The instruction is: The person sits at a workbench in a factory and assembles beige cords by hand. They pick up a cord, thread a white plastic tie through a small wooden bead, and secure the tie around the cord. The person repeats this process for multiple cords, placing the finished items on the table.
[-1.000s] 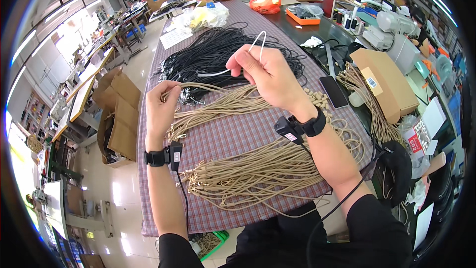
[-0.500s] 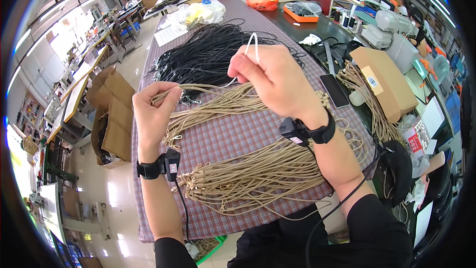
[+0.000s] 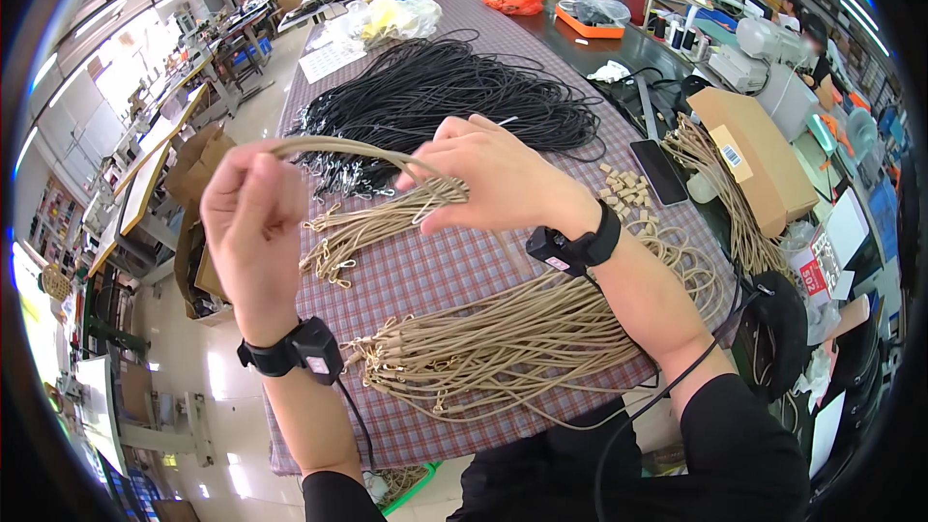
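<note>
Plaid cloth (image 3: 391,288); L hand (image 3: 253,227) pinching, half-curled R hand (image 3: 495,174) touching tan cords (image 3: 345,144).

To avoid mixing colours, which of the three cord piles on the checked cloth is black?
The far pile is the black one; the middle pile and the near pile are both tan.

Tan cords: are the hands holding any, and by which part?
The left hand holds tan cord at the left end of its raised arch. The right hand is at the tan bundle; its grip can't be told.
</note>
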Demonstrator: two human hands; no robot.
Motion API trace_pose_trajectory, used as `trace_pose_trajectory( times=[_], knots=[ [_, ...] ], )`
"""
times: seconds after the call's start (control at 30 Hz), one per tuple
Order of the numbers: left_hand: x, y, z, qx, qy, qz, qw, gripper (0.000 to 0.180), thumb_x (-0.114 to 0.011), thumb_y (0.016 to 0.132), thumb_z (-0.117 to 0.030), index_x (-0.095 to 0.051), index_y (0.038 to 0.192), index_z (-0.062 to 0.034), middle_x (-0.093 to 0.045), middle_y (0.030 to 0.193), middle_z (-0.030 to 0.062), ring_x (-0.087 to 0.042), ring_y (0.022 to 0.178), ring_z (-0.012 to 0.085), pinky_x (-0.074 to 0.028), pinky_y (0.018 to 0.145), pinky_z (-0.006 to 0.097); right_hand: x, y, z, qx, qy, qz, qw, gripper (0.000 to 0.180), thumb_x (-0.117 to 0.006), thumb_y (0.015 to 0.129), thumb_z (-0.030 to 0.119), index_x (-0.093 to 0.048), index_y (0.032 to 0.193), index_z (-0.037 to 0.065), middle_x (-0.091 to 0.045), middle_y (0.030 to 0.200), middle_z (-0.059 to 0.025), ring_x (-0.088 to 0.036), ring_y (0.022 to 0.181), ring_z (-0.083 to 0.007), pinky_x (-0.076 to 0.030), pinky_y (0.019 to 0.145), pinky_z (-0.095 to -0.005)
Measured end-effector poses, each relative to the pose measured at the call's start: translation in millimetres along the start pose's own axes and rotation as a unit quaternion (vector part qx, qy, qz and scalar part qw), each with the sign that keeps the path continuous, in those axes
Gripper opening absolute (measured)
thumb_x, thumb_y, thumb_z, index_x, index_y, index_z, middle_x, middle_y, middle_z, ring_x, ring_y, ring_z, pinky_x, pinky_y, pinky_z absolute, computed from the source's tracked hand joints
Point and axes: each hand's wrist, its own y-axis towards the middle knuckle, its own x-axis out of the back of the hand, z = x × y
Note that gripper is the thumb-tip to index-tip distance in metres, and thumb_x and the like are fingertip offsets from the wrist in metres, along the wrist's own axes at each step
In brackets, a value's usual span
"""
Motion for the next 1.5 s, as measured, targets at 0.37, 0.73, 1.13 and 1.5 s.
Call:
trace_pose_trajectory(
  times=[0.37,0.73,1.13,1.5],
  knots=[
    [59,14,-31,0.003,-0.265,-0.024,0.964,0.028,-0.052,0.117,-0.013,-0.060,0.128,0.0110,-0.026,0.075,-0.0038,-0.023,0.063,0.0070,-0.024,0.057,0.028,-5,-2,-31,-0.097,0.333,0.042,0.937,0.023,-0.078,0.101,0.028,-0.081,0.106,0.005,-0.076,0.091,-0.0022,-0.064,0.084,-0.0105,-0.050,0.079,-0.0293],
    [34,8,-28,0.004,-0.254,-0.024,0.967,0.027,-0.055,0.116,-0.014,-0.061,0.125,0.0111,-0.026,0.075,-0.0044,-0.024,0.064,0.0064,-0.024,0.057,0.027,-5,7,-27,-0.159,0.562,-0.266,0.767,0.036,-0.061,0.114,0.030,-0.075,0.105,-0.002,-0.061,0.077,0.0044,-0.050,0.066,-0.0015,-0.037,0.058,-0.0196],
    [32,0,-39,0.004,-0.350,0.045,0.936,0.026,-0.054,0.116,-0.016,-0.062,0.129,0.0045,-0.026,0.075,-0.0042,-0.023,0.064,0.0072,-0.023,0.058,0.028,-47,5,3,-0.132,0.298,0.173,0.929,0.042,-0.073,0.104,0.042,-0.069,0.115,0.002,-0.073,0.111,-0.0124,-0.063,0.090,-0.0158,-0.052,0.079,-0.0312],
    [106,-2,-99,-0.076,-0.453,0.013,0.888,0.016,-0.065,0.108,-0.013,-0.068,0.115,0.0013,-0.029,0.070,-0.0050,-0.023,0.059,0.0074,-0.019,0.053,0.029,-21,0,25,-0.147,0.222,0.387,0.883,0.074,-0.100,0.070,0.036,-0.067,0.128,0.005,-0.077,0.097,-0.0067,-0.074,0.095,-0.0219,-0.057,0.084,-0.0352]
  ],
)
